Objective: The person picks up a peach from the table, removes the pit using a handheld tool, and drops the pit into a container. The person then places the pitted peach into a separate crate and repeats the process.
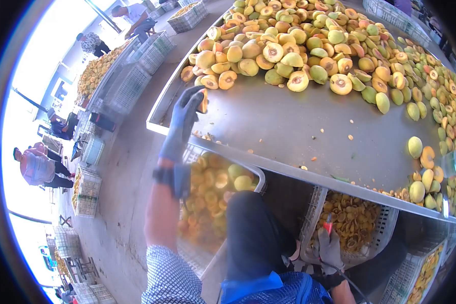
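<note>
My left hand (184,109), in a grey glove, is raised at the near left corner of the metal table (289,126). Its fingers are closed around a peach half (203,101), whose orange cut side shows at the fingertips. Low between my knees, my gloved right hand (330,247) grips a red-tipped tool (328,223) with a dark cord trailing from it. That hand overlaps a crate of small cut fruit pieces (352,220). Beneath my left forearm stands a white crate (260,182) of peach halves, blurred in this view.
A large heap of peach halves (299,50) covers the far side of the table. Small scraps lie on its near part. More crates (86,190) and another loaded table (104,71) stand to the left, with several people around them. My knee (253,223) is beside the white crate.
</note>
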Demonstrator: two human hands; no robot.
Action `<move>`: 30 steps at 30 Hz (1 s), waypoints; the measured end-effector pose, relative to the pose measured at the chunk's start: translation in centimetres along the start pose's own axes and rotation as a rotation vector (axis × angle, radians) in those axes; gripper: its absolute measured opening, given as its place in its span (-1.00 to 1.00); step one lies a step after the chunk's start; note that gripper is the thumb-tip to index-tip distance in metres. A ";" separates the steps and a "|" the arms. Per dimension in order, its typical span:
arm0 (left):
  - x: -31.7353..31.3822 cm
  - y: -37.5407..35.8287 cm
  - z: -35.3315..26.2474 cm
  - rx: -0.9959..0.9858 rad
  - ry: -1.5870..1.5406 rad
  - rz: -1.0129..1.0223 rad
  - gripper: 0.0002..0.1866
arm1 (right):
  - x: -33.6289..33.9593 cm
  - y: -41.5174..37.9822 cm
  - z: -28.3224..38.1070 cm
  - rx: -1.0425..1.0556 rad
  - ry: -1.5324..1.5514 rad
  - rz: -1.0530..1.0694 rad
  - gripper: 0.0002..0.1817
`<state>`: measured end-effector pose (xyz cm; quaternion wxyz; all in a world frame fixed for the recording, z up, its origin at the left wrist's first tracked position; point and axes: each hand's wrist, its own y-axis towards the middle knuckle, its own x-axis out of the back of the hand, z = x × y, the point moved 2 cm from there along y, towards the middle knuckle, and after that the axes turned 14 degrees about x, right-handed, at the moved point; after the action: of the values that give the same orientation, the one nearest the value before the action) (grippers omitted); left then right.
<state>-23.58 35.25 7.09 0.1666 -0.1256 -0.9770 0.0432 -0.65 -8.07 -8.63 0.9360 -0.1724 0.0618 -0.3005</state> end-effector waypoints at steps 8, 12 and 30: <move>-13.9 -16.7 -1.3 -0.010 -0.470 0.395 -0.55 | -3.3 0.3 12.1 0.453 -0.356 0.252 -0.61; -19.8 -20.3 -0.1 0.358 -0.717 0.598 -0.38 | -2.7 0.0 12.7 0.616 -0.470 0.195 -0.58; -25.6 -23.9 -0.2 0.037 -0.202 0.481 -0.56 | 1.0 -1.5 12.4 0.606 -0.585 0.040 -0.70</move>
<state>-5.66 5.53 2.20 0.0553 -0.3465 -0.9297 0.1117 2.06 -6.24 3.41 0.9282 0.0336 -0.2945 -0.2251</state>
